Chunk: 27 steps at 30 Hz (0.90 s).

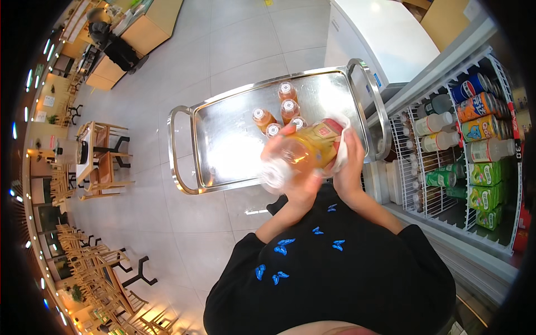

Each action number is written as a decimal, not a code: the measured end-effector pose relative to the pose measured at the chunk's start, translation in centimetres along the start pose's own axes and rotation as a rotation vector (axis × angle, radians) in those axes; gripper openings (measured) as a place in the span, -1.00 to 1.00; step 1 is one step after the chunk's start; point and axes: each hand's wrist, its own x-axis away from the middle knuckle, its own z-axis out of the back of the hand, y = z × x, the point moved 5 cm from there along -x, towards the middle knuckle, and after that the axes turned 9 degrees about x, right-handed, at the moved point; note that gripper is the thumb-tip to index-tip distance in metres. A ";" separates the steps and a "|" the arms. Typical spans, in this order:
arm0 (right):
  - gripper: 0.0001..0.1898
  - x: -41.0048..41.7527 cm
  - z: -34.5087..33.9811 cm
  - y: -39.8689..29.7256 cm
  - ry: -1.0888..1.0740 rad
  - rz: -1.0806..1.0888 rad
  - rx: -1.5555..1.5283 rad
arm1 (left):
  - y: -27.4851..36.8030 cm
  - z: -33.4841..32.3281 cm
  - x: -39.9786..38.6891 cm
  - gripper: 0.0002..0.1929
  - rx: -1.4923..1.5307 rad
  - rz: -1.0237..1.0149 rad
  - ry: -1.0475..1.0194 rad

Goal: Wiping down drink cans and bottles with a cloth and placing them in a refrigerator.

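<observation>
A large plastic bottle of amber drink (312, 144) with a white cap is tilted toward the left, blurred by motion. My left hand (299, 184) grips it around the shoulder, close to the cap. At its base, my right hand (351, 161) presses a white cloth (344, 146) against the bottle. Below and beyond my hands is a stainless steel cart (228, 119). Several small bottles of orange-brown drink (289, 109) stand upright on its tray, some partly hidden by the large bottle.
To my right is an open refrigerated display with wire shelves (444, 197), holding cans (477, 106), bottles (433, 123) and green cartons (483, 192). A white cabinet (389, 37) stands behind the cart. At left are wooden chairs (106, 165), tables and a person (111, 42) by a counter (144, 33).
</observation>
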 end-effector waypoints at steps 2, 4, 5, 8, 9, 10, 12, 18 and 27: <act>-0.65 -0.1 -0.1 -1.5 0.025 0.375 0.318 | 0.4 0.2 -0.5 -0.30 0.114 0.084 0.150; -0.63 1.2 -1.3 -3.7 -0.005 0.934 0.768 | -0.1 1.2 -1.0 -0.36 0.395 0.339 0.264; -0.63 1.2 -1.5 -4.1 -0.009 0.933 0.765 | 0.1 1.2 -0.9 -0.36 0.393 0.335 0.266; -0.59 1.2 -2.7 -4.4 -0.249 0.803 0.602 | -0.1 1.1 -0.7 -0.31 -0.029 0.316 0.012; -0.59 1.1 -2.7 -4.6 -0.248 0.806 0.602 | -0.3 1.0 -0.6 -0.31 -0.028 0.314 0.010; -0.59 0.6 -2.9 -4.4 -0.356 0.673 0.466 | 0.0 0.7 -0.5 -0.29 -0.046 0.230 -0.033; -0.60 -0.1 -3.3 -4.7 -0.518 0.728 0.400 | 0.7 0.4 -0.5 -0.26 -0.103 0.080 -0.136; -0.58 -2.2 -3.0 1.4 -1.031 -0.359 -0.093 | -0.3 -0.3 -2.1 -0.31 0.338 0.429 -0.173; -0.43 -3.1 2.7 5.7 -0.954 -0.651 -0.892 | -5.0 -4.3 -5.1 -0.35 0.626 0.710 -0.445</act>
